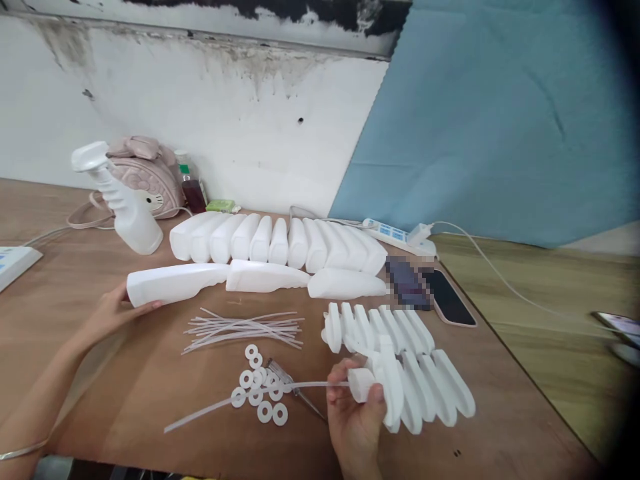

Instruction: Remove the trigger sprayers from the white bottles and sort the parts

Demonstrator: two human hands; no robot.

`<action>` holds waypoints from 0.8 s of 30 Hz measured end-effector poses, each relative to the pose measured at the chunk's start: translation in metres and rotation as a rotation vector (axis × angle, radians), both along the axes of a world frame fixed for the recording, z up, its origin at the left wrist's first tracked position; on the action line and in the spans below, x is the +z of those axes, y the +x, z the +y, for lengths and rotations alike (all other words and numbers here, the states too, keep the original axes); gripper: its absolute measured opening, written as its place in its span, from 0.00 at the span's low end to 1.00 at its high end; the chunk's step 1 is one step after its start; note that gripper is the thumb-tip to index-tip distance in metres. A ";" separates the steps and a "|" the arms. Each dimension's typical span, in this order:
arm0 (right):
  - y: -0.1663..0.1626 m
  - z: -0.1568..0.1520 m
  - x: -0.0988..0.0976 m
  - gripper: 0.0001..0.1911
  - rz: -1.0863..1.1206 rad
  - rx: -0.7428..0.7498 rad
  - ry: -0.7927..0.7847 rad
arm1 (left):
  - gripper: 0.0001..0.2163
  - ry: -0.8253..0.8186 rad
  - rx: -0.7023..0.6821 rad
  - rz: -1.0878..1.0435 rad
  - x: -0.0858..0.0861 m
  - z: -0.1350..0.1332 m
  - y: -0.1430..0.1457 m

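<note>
My left hand [113, 310] grips the base end of a white plastic bottle [173, 283] that lies on its side, with the thumb in front and the other fingers partly hidden behind it. In my right hand [356, 417] is a white spray trigger head [385, 380], held around its collar. A thin clear dip tube [215, 405] runs out of the collar to the left, above a pile of white ring washers [264, 412] and a pointed tool with a clear handle [305, 399]. More dip tubes [245, 328] lie loosely bundled between my hands.
A row of white bottles [250, 240] lies at the back, two more in front. Spray heads [433, 393] lie on the right. An assembled spray bottle [137, 220], a pink bag [145, 173], a dark phone [453, 300] and a power strip [393, 233] are around the table's edges.
</note>
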State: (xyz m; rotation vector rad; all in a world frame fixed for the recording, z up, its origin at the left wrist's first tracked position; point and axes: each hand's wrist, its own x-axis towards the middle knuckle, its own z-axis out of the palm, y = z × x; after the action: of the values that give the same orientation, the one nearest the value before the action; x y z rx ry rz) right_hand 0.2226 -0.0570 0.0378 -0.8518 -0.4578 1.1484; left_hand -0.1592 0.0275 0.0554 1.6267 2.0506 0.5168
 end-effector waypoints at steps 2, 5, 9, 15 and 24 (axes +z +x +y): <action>-0.001 -0.002 -0.001 0.18 0.003 0.013 -0.008 | 0.33 0.018 -0.035 -0.017 -0.004 0.007 -0.001; -0.002 -0.005 -0.003 0.18 0.006 0.024 -0.017 | 0.32 0.070 -0.032 -0.027 -0.002 0.013 0.007; -0.002 -0.006 -0.003 0.18 -0.023 0.038 -0.014 | 0.32 0.108 -0.057 -0.050 0.007 0.014 0.018; -0.005 -0.007 -0.001 0.16 -0.031 0.048 -0.030 | 0.35 -0.033 -0.222 -0.033 0.008 -0.012 -0.008; -0.033 -0.006 -0.005 0.14 -0.134 0.083 -0.013 | 0.15 0.678 -0.066 0.301 0.052 -0.079 0.078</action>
State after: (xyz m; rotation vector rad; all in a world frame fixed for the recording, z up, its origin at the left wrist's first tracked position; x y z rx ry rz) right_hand 0.1899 -0.0628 0.0327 -0.9317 -0.6016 1.1753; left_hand -0.0813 -0.0512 0.1079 2.2605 2.1517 1.0887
